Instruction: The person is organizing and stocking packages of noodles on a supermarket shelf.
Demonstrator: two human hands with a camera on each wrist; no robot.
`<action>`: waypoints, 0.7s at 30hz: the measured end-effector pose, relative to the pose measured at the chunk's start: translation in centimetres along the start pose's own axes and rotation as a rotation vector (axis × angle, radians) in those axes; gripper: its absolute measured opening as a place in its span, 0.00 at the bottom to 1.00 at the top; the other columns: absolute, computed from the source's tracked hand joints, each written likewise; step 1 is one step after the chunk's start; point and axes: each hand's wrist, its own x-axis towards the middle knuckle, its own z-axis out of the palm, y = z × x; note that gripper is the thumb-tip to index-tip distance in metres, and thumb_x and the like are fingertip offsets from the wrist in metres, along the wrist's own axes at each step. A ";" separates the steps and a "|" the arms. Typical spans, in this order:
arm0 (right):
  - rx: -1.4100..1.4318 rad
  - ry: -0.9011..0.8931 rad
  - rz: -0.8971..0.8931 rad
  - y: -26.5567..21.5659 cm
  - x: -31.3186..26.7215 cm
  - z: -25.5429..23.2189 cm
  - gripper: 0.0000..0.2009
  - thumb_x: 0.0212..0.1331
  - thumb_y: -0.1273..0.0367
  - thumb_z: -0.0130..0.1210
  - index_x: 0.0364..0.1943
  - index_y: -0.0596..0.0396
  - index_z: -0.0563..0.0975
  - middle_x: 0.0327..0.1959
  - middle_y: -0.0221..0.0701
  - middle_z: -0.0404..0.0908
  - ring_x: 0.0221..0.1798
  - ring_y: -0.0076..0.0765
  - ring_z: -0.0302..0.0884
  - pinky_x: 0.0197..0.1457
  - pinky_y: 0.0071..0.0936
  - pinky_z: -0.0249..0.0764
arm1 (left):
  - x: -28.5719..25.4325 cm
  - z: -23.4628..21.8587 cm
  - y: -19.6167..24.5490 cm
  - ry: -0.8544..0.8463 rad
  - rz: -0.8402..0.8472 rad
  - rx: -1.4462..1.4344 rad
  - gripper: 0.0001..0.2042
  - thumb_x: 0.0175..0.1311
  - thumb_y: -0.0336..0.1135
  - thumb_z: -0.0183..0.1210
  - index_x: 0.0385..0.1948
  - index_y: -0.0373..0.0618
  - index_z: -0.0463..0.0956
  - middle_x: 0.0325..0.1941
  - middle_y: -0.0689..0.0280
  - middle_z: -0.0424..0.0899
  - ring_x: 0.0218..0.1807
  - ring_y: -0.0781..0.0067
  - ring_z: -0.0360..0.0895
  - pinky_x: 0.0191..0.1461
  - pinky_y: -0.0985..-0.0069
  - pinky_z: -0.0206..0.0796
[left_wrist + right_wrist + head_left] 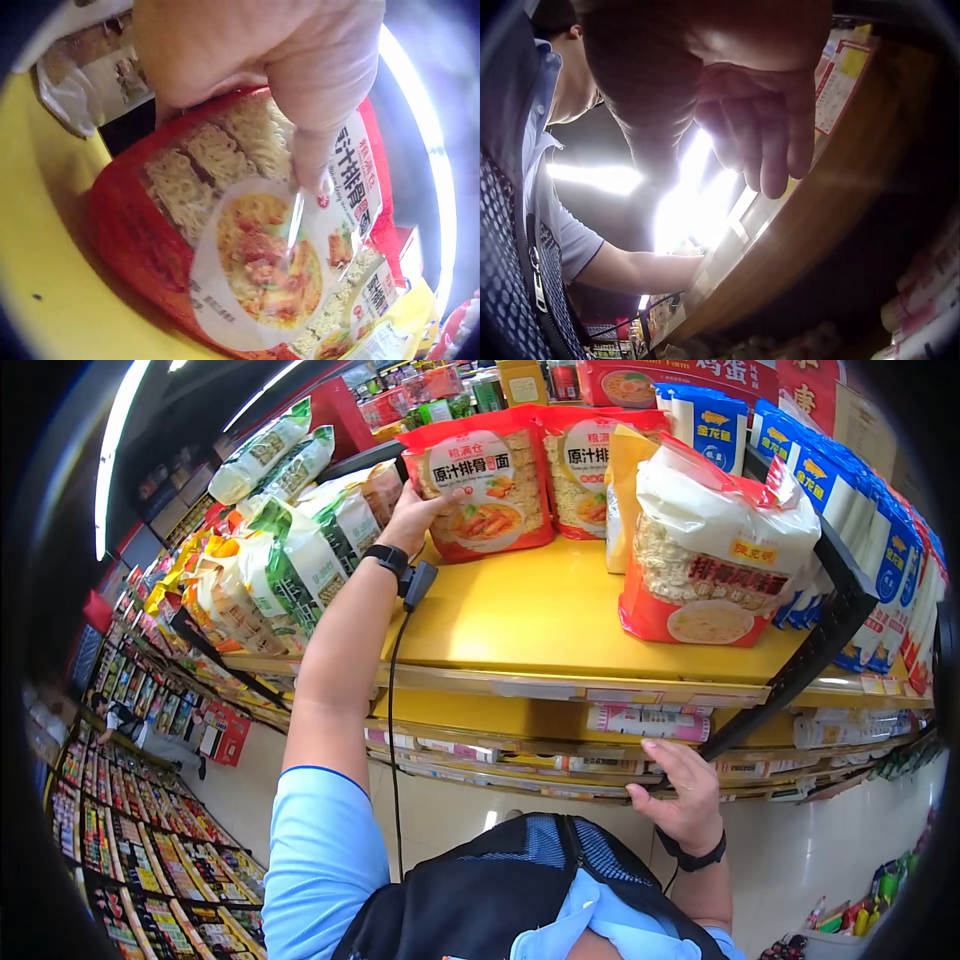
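My left hand grips the left side of a red and clear pack of noodles that stands upright at the back of the yellow shelf. In the left wrist view the thumb presses on the front of the pack, while the other fingers go behind its edge and are hidden. A second noodle pack of the same kind stands just to its right. My right hand hovers by the front edge of the shelf, holding nothing; its fingers are relaxed in the right wrist view.
A red and white noodle pack stands at the right front of the shelf, beside a black divider. Blue packs stand beyond it. Green and white bags fill the left side. A cable hangs from the left wrist.
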 end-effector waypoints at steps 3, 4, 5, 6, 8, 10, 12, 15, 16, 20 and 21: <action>-0.024 -0.003 0.025 -0.2 -0.5 0.0 0.28 0.48 0.66 0.76 0.55 0.61 0.82 0.49 0.47 0.87 0.48 0.55 0.86 0.53 0.41 0.83 | 1.4 0.0 -0.9 0.058 0.017 -0.050 0.34 0.61 0.28 0.75 0.68 0.45 0.64 0.61 0.60 0.84 0.61 0.65 0.82 0.64 0.65 0.76; -0.039 -0.001 0.035 -0.2 -0.8 -0.1 0.28 0.48 0.66 0.76 0.55 0.62 0.82 0.49 0.47 0.87 0.48 0.55 0.86 0.53 0.41 0.83 | 1.8 0.2 -1.5 0.063 0.048 -0.083 0.36 0.61 0.26 0.75 0.69 0.45 0.61 0.61 0.59 0.83 0.60 0.64 0.83 0.63 0.65 0.78; -0.049 -0.002 0.039 -0.2 -0.9 0.0 0.28 0.48 0.66 0.76 0.55 0.62 0.82 0.48 0.47 0.87 0.48 0.55 0.86 0.53 0.41 0.83 | 2.1 0.1 -1.9 0.075 0.081 -0.113 0.38 0.60 0.23 0.75 0.70 0.44 0.59 0.61 0.57 0.83 0.60 0.63 0.83 0.61 0.66 0.80; -0.045 0.002 0.059 -0.1 -1.2 0.2 0.27 0.48 0.66 0.76 0.55 0.62 0.82 0.48 0.47 0.87 0.48 0.55 0.86 0.53 0.41 0.83 | 1.9 0.5 -2.0 0.071 0.081 -0.119 0.34 0.64 0.27 0.73 0.69 0.45 0.62 0.63 0.60 0.82 0.61 0.67 0.82 0.66 0.67 0.75; -0.038 0.004 0.108 0.0 -2.0 0.3 0.27 0.48 0.67 0.75 0.54 0.62 0.82 0.48 0.47 0.87 0.48 0.55 0.86 0.52 0.42 0.83 | 2.3 1.2 -2.3 0.122 0.126 -0.004 0.40 0.63 0.30 0.74 0.72 0.39 0.56 0.62 0.60 0.83 0.61 0.67 0.81 0.64 0.69 0.76; -0.026 0.010 0.168 0.1 -2.9 0.5 0.26 0.47 0.68 0.74 0.53 0.62 0.82 0.48 0.46 0.87 0.47 0.54 0.86 0.53 0.41 0.82 | 1.7 2.3 -2.0 0.324 -0.003 0.384 0.51 0.60 0.35 0.77 0.74 0.31 0.44 0.62 0.58 0.82 0.62 0.66 0.81 0.64 0.70 0.76; 0.006 0.014 0.231 0.4 -3.8 0.7 0.26 0.47 0.69 0.74 0.53 0.62 0.83 0.48 0.46 0.88 0.48 0.54 0.86 0.54 0.41 0.82 | 1.8 2.1 -4.7 0.246 -0.097 0.526 0.65 0.52 0.40 0.83 0.75 0.24 0.30 0.68 0.51 0.76 0.65 0.64 0.78 0.67 0.73 0.74; 0.053 -0.001 0.305 1.2 -4.9 1.4 0.26 0.46 0.71 0.73 0.54 0.62 0.82 0.48 0.45 0.88 0.48 0.52 0.87 0.55 0.40 0.81 | -1.6 4.4 -1.6 0.219 -0.274 0.678 0.81 0.39 0.62 0.84 0.78 0.29 0.20 0.82 0.31 0.47 0.82 0.41 0.54 0.83 0.61 0.53; 0.068 -0.008 0.333 1.3 -5.2 1.6 0.26 0.46 0.71 0.73 0.54 0.62 0.82 0.48 0.45 0.88 0.48 0.52 0.87 0.55 0.40 0.81 | -2.2 5.0 -0.8 0.232 -0.302 0.751 0.81 0.38 0.62 0.84 0.78 0.28 0.21 0.82 0.30 0.47 0.82 0.40 0.54 0.83 0.61 0.54; 0.077 -0.066 0.256 0.9 -4.8 2.2 0.24 0.46 0.72 0.73 0.51 0.62 0.83 0.47 0.45 0.88 0.48 0.50 0.88 0.55 0.39 0.82 | -2.0 6.6 -0.6 0.336 -0.262 0.821 0.79 0.38 0.60 0.84 0.78 0.25 0.25 0.81 0.30 0.49 0.82 0.40 0.56 0.82 0.60 0.57; 0.101 -0.060 0.237 0.7 -4.6 2.3 0.23 0.46 0.71 0.74 0.50 0.61 0.84 0.46 0.45 0.88 0.47 0.51 0.88 0.54 0.38 0.82 | -1.7 6.7 -0.7 0.339 -0.265 0.811 0.79 0.38 0.60 0.84 0.78 0.25 0.26 0.80 0.32 0.51 0.81 0.42 0.58 0.80 0.61 0.59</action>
